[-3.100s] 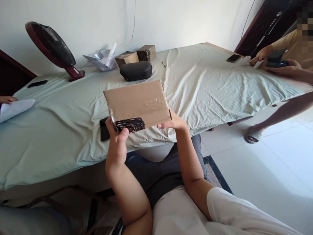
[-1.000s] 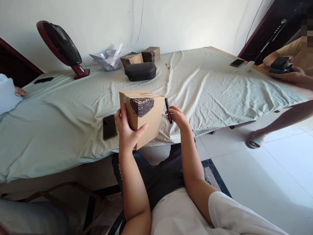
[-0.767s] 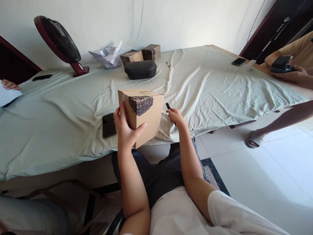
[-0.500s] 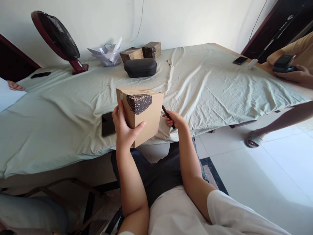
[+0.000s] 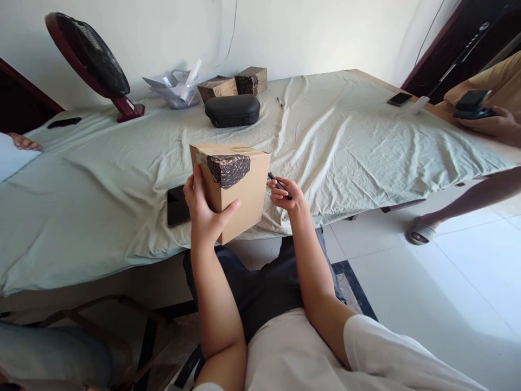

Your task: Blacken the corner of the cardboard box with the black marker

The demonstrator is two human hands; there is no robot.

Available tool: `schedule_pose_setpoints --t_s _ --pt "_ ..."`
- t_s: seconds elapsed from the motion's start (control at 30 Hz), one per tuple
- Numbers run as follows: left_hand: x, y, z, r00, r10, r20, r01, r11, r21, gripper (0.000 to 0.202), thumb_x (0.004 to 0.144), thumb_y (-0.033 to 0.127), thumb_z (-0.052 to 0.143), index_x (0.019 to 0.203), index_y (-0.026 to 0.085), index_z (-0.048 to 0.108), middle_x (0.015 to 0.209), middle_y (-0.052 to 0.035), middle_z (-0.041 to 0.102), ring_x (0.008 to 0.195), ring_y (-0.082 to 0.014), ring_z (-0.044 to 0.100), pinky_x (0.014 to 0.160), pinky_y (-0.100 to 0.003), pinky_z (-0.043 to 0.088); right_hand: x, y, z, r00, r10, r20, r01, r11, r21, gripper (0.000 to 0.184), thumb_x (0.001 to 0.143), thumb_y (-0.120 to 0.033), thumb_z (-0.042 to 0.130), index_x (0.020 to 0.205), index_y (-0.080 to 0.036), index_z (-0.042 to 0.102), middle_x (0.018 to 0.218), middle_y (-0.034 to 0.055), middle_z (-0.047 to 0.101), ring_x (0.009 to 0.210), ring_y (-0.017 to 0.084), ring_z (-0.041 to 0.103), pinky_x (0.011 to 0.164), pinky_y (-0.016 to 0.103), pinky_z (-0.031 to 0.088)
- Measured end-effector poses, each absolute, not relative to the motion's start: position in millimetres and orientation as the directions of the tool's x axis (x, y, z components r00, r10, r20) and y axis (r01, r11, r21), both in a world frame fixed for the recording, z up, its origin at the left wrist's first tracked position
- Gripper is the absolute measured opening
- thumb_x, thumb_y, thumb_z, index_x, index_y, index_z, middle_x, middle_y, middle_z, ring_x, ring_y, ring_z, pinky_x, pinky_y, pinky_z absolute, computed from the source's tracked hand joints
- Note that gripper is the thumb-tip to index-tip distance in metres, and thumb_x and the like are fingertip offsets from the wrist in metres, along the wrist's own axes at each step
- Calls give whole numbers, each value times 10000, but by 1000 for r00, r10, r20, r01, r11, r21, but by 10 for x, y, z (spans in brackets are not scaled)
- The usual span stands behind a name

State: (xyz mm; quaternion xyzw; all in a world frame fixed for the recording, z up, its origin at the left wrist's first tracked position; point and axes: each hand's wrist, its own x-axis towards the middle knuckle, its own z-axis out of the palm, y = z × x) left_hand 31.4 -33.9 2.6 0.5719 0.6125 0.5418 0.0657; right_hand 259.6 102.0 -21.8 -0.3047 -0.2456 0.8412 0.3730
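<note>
A brown cardboard box [image 5: 246, 198] is held tilted at the table's front edge, a dense black scribble covering its upper corner. My left hand [image 5: 205, 214] grips it from the left, thumb across the front face and fingers along the side. To the right of the box, my right hand [image 5: 288, 194] is closed around a black marker [image 5: 280, 186]. The marker's upper end points toward the box; I cannot tell whether it touches. Just behind my left hand, partly covered, a dark phone [image 5: 177, 206] lies on the cloth.
A black zip case [image 5: 233, 111] sits in front of two scribbled boxes [image 5: 251, 81]. Left of them stand a clear plastic basket [image 5: 179, 89] and a fan [image 5: 89, 60]. One person's hand [image 5: 25, 142] rests at far left; another person's hand [image 5: 494, 125] holds a dark device.
My right hand has risen slightly with the marker, whose angle has become flatter, and its fingers have shifted around it. My left hand keeps its hold on the box. The view has shifted slightly.
</note>
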Motion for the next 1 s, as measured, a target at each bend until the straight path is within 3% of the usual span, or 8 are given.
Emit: schedule_pose_setpoints --t_s 0.1,0.23,0.37,0.5,0.6,0.77,0.9,1.0 --pt "331 -338 38 -338 772 539 630 -240 739 1279 681 379 981 1770 344 310 1721 -185 346 1668 -404 333 1398 -599 258 2630 908 -35 -464 855 -232 -495 -468 -733 179 1073 -198 453 1136 -243 615 720 -66 657 406 64 141 391 186 279" --pt "399 -337 79 -341 751 565 692 -206 692 1282 656 435 1004 1756 323 356 1712 -197 376 1651 -433 339 1385 -622 254 2600 652 284 -188 972 140 -513 25 -858 530 1054 -395 573 1572 -418 467 1153 9 829 486 96 519 446 232 407" --pt "520 -327 112 -337 744 578 765 -142 629 1291 631 494 1007 1746 293 389 1708 -221 399 1616 -500 363 1346 -699 266 2543 369 563 -204 922 328 -485 196 -852 527 1049 -697 545 1448 -354 531 1244 67 770 784 168 771 537 248 504" --pt "617 -309 97 -376 734 565 779 -80 622 1285 611 490 1016 1736 345 414 1765 -187 359 1595 -566 354 1302 -792 270 2467 139 678 -354 824 442 -479 246 -842 692 908 -934 570 1220 -319 512 953 36 722 877 258 805 608 312 558" --pt "652 -310 106 -379 712 591 789 -86 609 1271 600 503 1026 1724 369 447 1771 -157 360 1582 -609 338 1286 -832 237 2374 25 675 -320 756 570 -502 375 -779 521 965 -793 670 1051 -314 484 702 -46 656 570 182 653 562 311 502" --pt "744 -393 273 -383 743 548 859 69 506 1119 749 517 937 1734 333 439 1779 -195 345 1575 -583 380 1254 -787 333 2241 36 605 -268 747 608 -217 568 -794 428 1094 -611 515 1380 -295 558 694 -71 579 557 151 512 587 320 452" --pt "797 -462 384 -390 773 501 878 148 455 1031 848 534 860 1751 325 407 1792 -203 320 1593 -549 383 1266 -725 356 2212 93 568 -189 653 734 -64 737 -672 125 988 -287 591 1085 -247 659 749 -32 629 628 153 572 653 339 506" --pt "775 -467 375 -380 772 509 877 126 463 1039 848 579 857 1750 326 409 1795 -191 320 1587 -556 384 1262 -732 353 2204 85 570 -153 613 775 22 786 -618 99 899 -198 608 958 -256 662 762 -11 658 601 150 542 620 334 504"
